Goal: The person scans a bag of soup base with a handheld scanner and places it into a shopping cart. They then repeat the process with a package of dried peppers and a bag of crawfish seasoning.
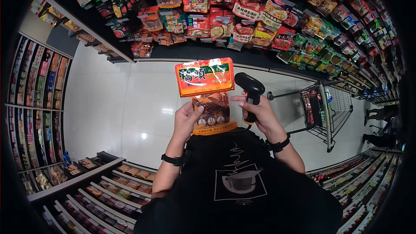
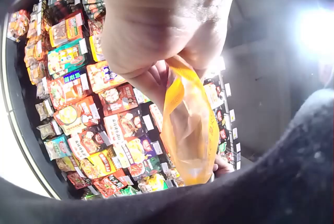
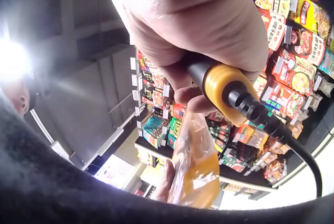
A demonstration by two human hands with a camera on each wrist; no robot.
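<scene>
In the head view, a red and orange food packet (image 1: 207,82) with a see-through lower part stands upright before the chest. Dark reddish-brown contents show through its window. My left hand (image 1: 184,119) grips the packet's left side, thumb over the front. A black handheld barcode scanner (image 1: 250,86) is in my right hand (image 1: 261,112), fingers wrapped round its handle. The right index finger reaches out to the packet's right edge. From the left wrist, the packet's yellow bottom (image 2: 190,125) shows below the palm. The right wrist view shows the scanner's yellow-ringed handle end (image 3: 225,85) and black cable (image 3: 300,153).
Hanging seasoning packets (image 1: 247,6) fill the rack ahead. A wire shopping cart (image 1: 327,108) stands on the right of the pale tiled floor (image 1: 143,112). Stocked shelves (image 1: 41,99) line the left, with more shelves (image 1: 106,190) behind. Another person's legs (image 1: 376,115) show at far right.
</scene>
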